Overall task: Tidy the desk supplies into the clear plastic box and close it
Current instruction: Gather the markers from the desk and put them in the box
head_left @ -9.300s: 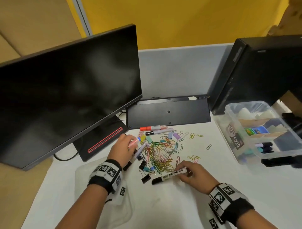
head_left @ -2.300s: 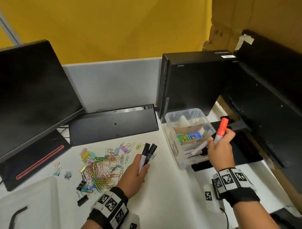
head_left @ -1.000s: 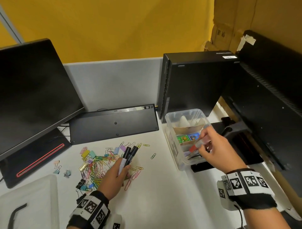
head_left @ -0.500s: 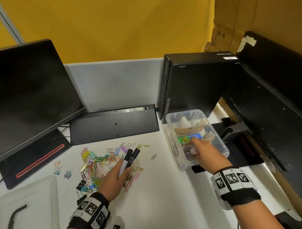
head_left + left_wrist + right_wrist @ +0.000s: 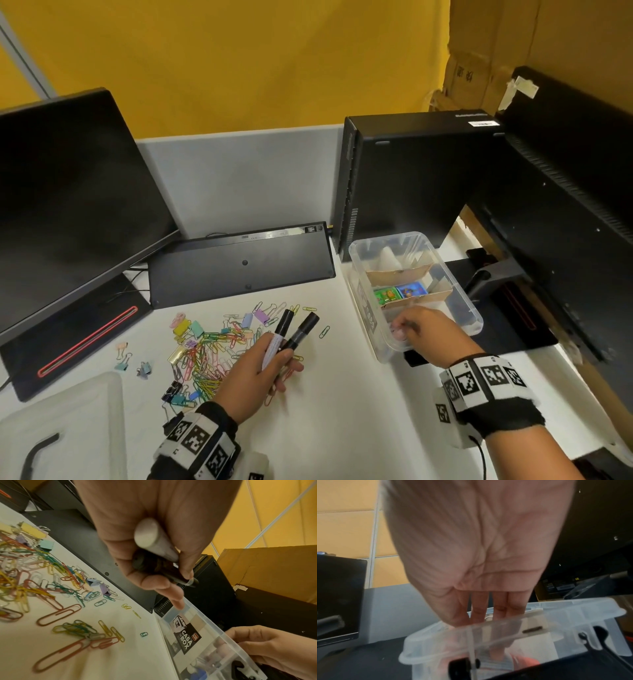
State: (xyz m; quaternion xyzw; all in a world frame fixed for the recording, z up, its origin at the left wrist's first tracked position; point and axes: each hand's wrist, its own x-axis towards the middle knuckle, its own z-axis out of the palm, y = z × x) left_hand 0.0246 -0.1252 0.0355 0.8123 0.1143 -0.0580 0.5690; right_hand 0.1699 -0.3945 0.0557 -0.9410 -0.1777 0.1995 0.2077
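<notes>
My left hand [image 5: 284, 363] grips two black-capped markers [image 5: 291, 332] just above the desk, beside a heap of coloured paper clips and binder clips [image 5: 209, 346]. The left wrist view shows the same hand [image 5: 154, 566] curled round both marker barrels [image 5: 150, 545]. The clear plastic box [image 5: 474, 315] stands open at the right, with cardboard dividers and small coloured items inside. My right hand [image 5: 407, 329] is over its near end. In the right wrist view its fingers [image 5: 479, 609] point straight down past the box rim [image 5: 496, 630] and hold nothing. A red-capped marker [image 5: 526, 661] lies in the box below them.
The box's clear lid [image 5: 58, 428] lies at the front left of the white desk. A black monitor [image 5: 68, 205] stands at the left, an upturned keyboard [image 5: 239, 263] leans at the back, and a black computer tower [image 5: 411, 178] rises right behind the box.
My right hand lowered the red-capped marker into the box, let it go, and now hovers empty over the near end. The left hand has kept its two markers, barely moving.
</notes>
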